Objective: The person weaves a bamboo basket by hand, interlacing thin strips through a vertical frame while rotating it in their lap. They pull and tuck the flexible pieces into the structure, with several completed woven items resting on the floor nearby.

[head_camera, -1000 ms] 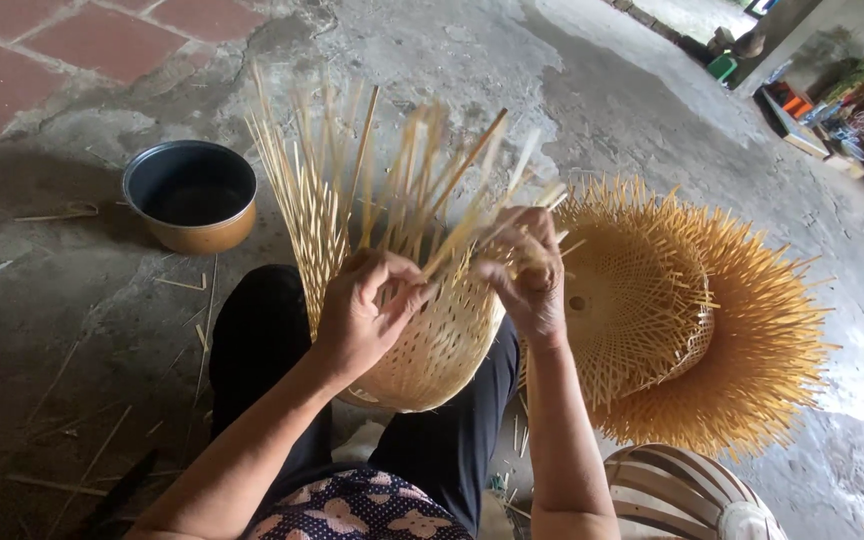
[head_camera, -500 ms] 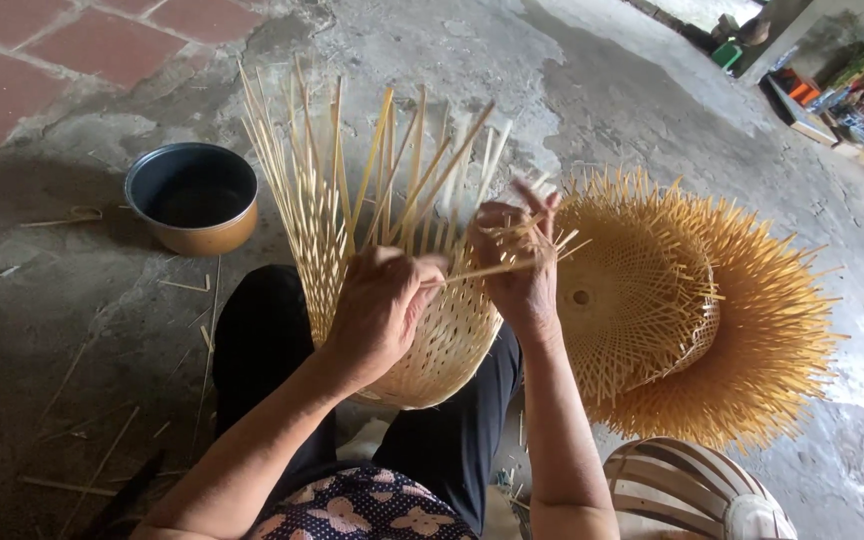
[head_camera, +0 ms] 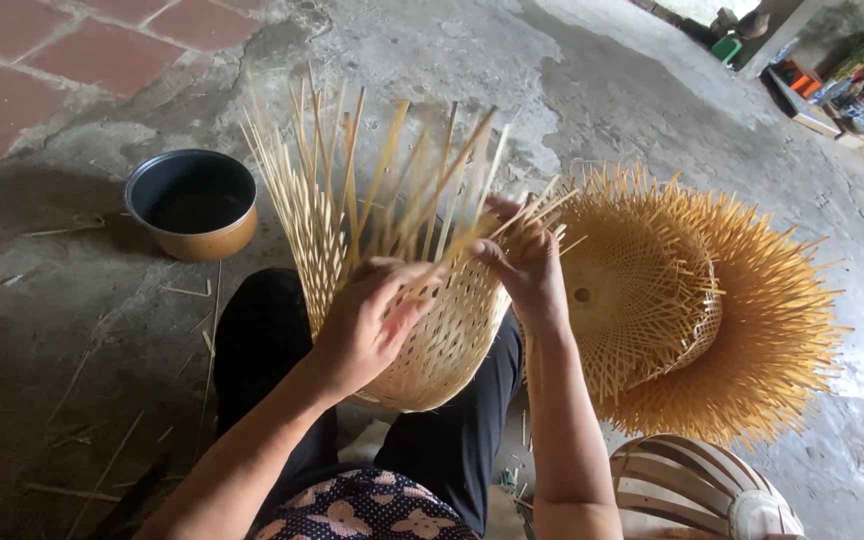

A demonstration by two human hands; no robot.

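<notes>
Lap: half-woven pale bamboo basket (head_camera: 432,330) lies on the person's black-trousered knees, loose upright strips pointing away.
Left hand (head_camera: 367,325): fingers curled on the basket's woven wall.
Right hand (head_camera: 527,265): fingers pinching thin bamboo strips (head_camera: 542,210) at the rim.
Floor, right: stack of unfinished yellow woven baskets (head_camera: 692,300).
Floor, left: round dark metal pot (head_camera: 192,203).

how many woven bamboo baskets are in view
2: one unfinished basket on the person's lap under both hands, one splayed basket on the ground beside the right arm. More may lie outside the frame.
</notes>
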